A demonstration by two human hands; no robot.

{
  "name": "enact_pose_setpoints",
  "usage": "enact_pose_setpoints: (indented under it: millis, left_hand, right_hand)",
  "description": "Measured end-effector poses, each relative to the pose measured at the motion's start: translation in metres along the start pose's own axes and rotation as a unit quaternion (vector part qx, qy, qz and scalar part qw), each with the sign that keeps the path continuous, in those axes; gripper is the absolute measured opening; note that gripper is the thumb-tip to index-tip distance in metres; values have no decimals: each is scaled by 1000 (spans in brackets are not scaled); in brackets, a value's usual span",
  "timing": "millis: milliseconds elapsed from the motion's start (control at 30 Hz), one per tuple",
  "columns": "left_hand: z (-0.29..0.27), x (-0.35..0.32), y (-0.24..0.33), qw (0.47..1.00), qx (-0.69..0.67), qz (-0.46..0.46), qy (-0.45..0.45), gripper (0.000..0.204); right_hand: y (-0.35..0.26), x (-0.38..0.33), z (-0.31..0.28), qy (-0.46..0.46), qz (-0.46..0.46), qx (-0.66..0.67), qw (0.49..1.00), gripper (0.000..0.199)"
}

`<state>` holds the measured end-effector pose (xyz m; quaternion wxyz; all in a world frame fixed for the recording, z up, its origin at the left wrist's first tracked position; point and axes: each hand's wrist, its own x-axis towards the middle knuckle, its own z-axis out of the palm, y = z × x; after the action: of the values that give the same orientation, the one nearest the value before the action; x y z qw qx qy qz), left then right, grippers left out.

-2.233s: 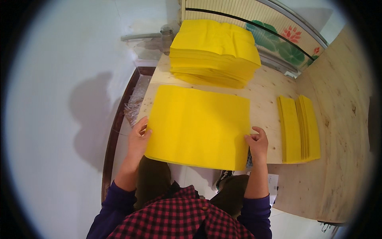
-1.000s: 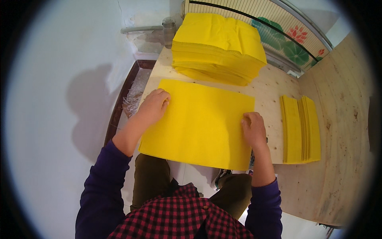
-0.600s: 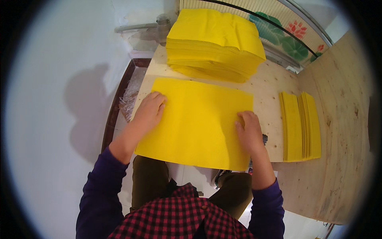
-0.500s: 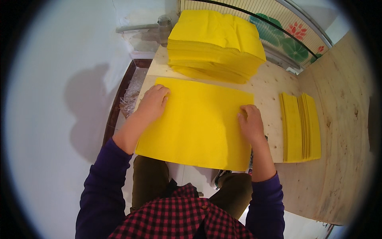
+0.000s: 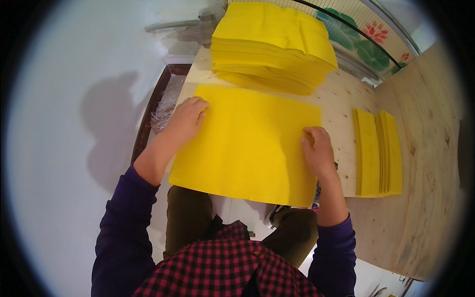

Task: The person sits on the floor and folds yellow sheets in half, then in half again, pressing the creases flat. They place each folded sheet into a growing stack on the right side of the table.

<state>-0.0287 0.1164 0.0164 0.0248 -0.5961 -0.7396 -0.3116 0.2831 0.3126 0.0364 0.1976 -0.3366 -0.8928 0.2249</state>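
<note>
A wide yellow fabric sheet lies spread in front of me, its near edge hanging past the table's front edge above my knees. My left hand grips its left edge near the far corner, fingertips curled on top. At the opposite edge, my right hand pinches the sheet between thumb and bent fingers, with part of the grip hidden. Just beyond it stands a tall, uneven stack of yellow fabric. Narrow folded yellow bundles lie on the right.
The wooden table meets an upright plywood panel on the right. A glass jar is at the back left. A screen painted with lotus flowers closes off the back. White shreds lie between table and wall.
My view has shifted slightly, so the stacks appear a little higher and further right. Both hands stay on the sheet's side edges; the left has slid slightly outward.
</note>
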Motion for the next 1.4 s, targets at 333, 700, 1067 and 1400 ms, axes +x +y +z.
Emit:
enact_pose_setpoints:
  millis: [333,700,1067,1400]
  left_hand:
    - [-13,-41,16,998,-6,-30,-51,13]
    - [-30,-51,17,996,-15,21,-89,16]
    - [-31,-46,16,996,3,-4,-87,18]
    - [-21,-34,7,997,0,-18,-79,18]
  right_hand:
    - [-8,-40,-5,-30,-44,-39,998,32]
    - [-11,-54,-11,-48,-43,-25,998,31]
    - [-6,-40,-12,-43,-20,-39,998,32]
    - [-3,-20,-3,-11,4,-24,1000,31]
